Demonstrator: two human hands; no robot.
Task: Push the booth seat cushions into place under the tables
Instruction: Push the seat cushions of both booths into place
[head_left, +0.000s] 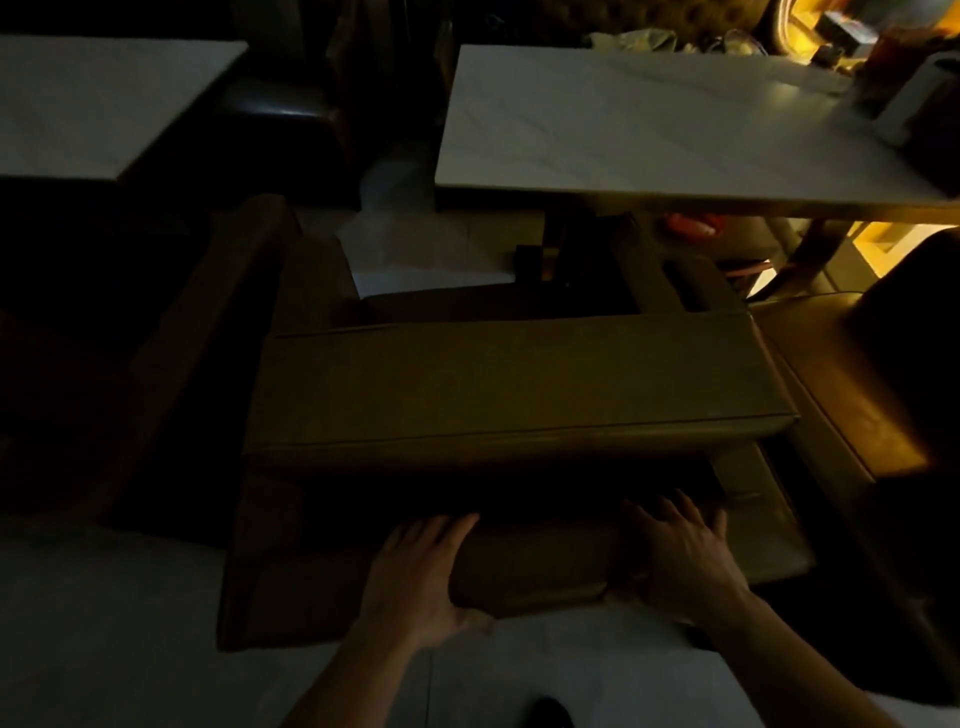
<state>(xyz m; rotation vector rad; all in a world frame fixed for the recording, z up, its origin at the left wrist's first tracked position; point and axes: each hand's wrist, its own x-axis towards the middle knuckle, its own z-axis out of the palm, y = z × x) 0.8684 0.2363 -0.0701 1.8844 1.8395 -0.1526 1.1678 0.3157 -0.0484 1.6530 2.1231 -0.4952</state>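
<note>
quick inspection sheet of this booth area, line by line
surface: pale tiled floor, dimly lit
job's things: brown upper cushion lies across a lower cushion, in front of the right table, not yet under it
clutter: bottles and a white container at the right table's far end; a red thing under it, too dim to name
grippers: left hand and right hand are pressed flat on the lower cushion's near edge
cables: nothing seen
surroundings: left table, dark booth seat between the tables, tan seat at right
</note>
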